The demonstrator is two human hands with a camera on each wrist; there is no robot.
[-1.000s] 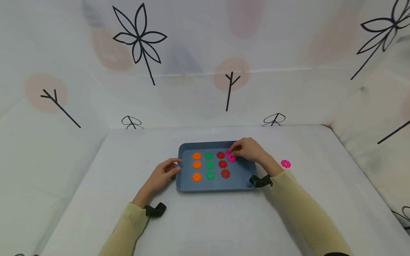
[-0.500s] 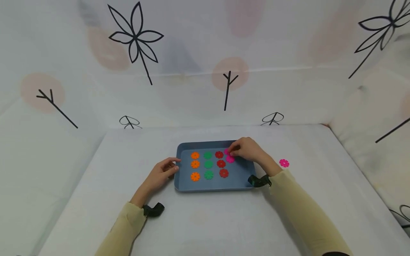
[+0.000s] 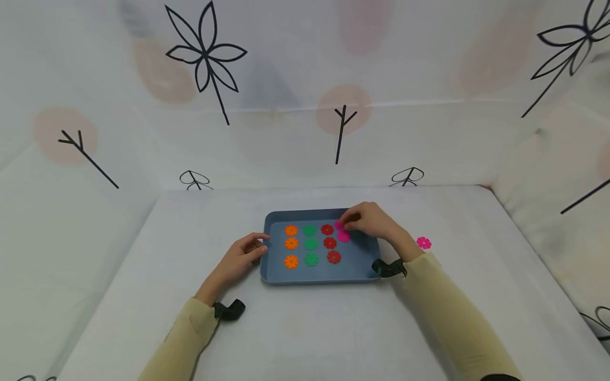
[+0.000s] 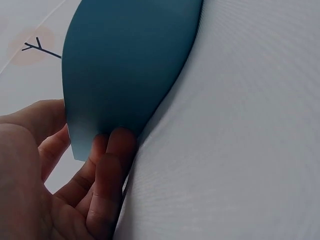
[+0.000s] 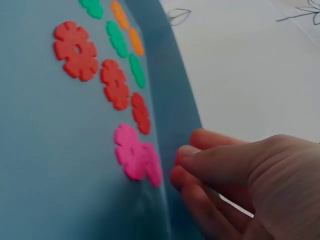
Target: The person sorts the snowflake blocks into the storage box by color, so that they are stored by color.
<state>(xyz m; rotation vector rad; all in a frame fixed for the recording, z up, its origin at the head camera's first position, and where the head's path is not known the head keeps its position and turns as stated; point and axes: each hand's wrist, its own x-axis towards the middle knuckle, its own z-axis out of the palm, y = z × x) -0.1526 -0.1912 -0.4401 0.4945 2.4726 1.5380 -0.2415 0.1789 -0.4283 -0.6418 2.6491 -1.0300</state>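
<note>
A blue-grey tray (image 3: 286, 276) holds columns of flower-shaped plastic discs: orange (image 3: 291, 244), green (image 3: 311, 244) and red (image 3: 330, 243). My left hand (image 3: 240, 259) grips the tray's left edge; in the left wrist view some fingertips (image 4: 121, 142) press the outer wall while others pass behind the rim. My right hand (image 3: 371, 219) is over the tray's far right part, beside two pink discs (image 5: 131, 152). These two overlap, the farther one tilted against the other. In the right wrist view the bent fingers (image 5: 215, 160) stand slightly apart from the pink discs and hold nothing.
Another pink disc (image 3: 424, 243) lies on the white tabletop (image 3: 305, 328), right of the tray beside my right forearm. A pale patterned cloth (image 3: 286, 137) rises behind the table. Dark wrist cameras (image 3: 388, 268) sit on both wrists.
The two pink discs have shifted slightly against each other under my right hand. My left hand stays at the tray's edge. The whole view sways a little.
</note>
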